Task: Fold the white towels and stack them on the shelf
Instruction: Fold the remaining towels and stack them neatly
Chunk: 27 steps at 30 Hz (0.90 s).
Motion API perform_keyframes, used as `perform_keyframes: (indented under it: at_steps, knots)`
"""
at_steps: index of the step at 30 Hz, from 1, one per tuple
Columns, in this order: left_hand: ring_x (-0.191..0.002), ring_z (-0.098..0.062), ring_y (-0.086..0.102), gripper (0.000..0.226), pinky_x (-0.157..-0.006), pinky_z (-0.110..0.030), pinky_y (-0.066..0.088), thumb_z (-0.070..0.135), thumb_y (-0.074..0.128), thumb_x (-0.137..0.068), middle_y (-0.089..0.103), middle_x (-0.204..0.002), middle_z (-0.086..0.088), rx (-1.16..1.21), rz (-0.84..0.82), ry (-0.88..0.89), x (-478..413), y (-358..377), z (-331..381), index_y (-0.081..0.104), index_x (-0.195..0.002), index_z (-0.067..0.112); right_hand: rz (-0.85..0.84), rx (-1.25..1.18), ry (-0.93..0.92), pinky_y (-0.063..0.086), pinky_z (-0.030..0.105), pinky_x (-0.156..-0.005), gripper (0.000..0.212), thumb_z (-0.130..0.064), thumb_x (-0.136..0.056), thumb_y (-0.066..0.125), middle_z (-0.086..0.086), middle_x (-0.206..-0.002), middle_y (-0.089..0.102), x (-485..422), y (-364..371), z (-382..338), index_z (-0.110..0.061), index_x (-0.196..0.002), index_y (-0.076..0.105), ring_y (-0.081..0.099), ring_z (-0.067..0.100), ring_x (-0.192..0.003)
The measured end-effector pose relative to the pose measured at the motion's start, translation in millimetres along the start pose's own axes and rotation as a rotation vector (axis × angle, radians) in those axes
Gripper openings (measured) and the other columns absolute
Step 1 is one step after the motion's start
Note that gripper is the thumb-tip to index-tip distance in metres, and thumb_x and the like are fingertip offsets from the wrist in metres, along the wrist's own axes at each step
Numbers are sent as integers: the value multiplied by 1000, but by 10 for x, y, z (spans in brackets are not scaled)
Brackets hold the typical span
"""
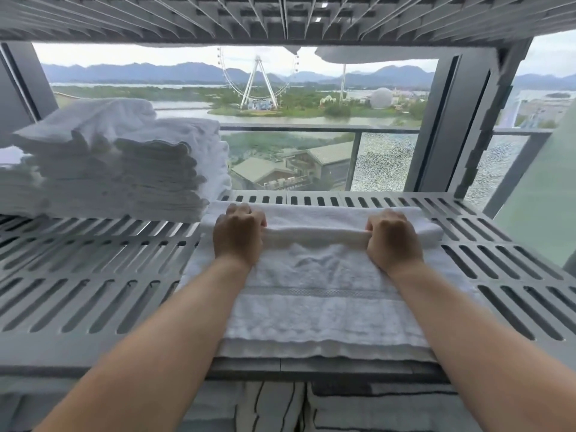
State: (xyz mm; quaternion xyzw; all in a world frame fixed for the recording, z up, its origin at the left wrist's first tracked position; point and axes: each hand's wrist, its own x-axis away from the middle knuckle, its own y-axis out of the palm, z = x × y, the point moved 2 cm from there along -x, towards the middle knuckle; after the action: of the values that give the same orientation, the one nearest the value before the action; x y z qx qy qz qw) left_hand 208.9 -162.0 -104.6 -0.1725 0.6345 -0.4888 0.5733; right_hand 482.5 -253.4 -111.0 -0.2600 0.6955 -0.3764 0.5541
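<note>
A white towel (318,310) lies flat on the grey slotted shelf (93,275), reaching from the front edge toward the back. Its far part is bunched into a thick fold or roll across the width. My left hand (238,233) grips the left end of that fold with curled fingers. My right hand (392,238) grips the right end the same way. A tall stack of folded white towels (124,163) stands at the back left of the same shelf, apart from my hands.
Another slotted shelf (280,17) hangs close overhead, with white cloth (374,57) drooping from it. Grey uprights (452,126) stand at the right. Behind is a window with a balcony rail. Striped fabric (280,406) lies on the level below.
</note>
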Motion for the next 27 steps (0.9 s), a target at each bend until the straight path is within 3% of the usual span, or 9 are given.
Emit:
perform_keyframes:
  at_steps: [4,9,11,19,22,24,27]
  knots:
    - [-99,-28,57,27,-85,-39,48,3,50,-86,60,-96,-3,19,-46,-128,14,0,-34,67,-91,24,-51,-54,13,50,35,-77,24,3,-76,50,14,-85,65,1,7,20,-9,-84,69,58,33,-87]
    - [-91,-31,60,26,-75,-36,47,-2,57,-80,66,-90,-6,20,82,-119,15,-48,-30,72,-83,19,82,-37,5,50,36,-74,20,9,-73,53,16,-78,64,7,-63,13,-2,-77,69,59,32,-79]
    - [-90,-32,61,25,-74,-36,48,-1,56,-79,67,-89,-7,29,104,-115,13,-49,-42,72,-80,18,44,-37,6,49,34,-72,20,8,-73,52,16,-78,64,16,-56,23,-3,-77,68,58,31,-78]
    - [-78,-24,57,25,-68,-31,43,9,48,-78,64,-85,-2,136,-108,-230,-12,18,-104,69,-77,22,-153,-95,30,44,32,-71,12,-12,-80,49,2,-77,57,6,-11,23,-16,-78,60,54,24,-78]
    - [-67,-27,57,26,-57,-29,45,12,43,-81,64,-79,-8,71,108,-123,-10,-60,-71,67,-71,12,-25,-141,-33,44,32,-69,26,-20,-83,39,3,-72,59,17,-41,10,-14,-75,63,53,23,-72]
    - [-72,-28,58,26,-60,-31,46,17,43,-84,64,-83,-9,61,197,-14,6,-69,-24,67,-79,10,50,-145,-85,43,29,-65,24,-22,-86,43,0,-68,58,38,-66,-11,-15,-72,61,52,19,-66]
    - [-93,-26,59,30,-76,-36,49,31,42,-95,65,-106,-5,42,-85,-37,-11,63,-8,65,-107,18,-105,-145,-96,48,26,-61,17,-23,-91,58,-4,-68,60,29,-43,-27,-19,-75,60,57,16,-65]
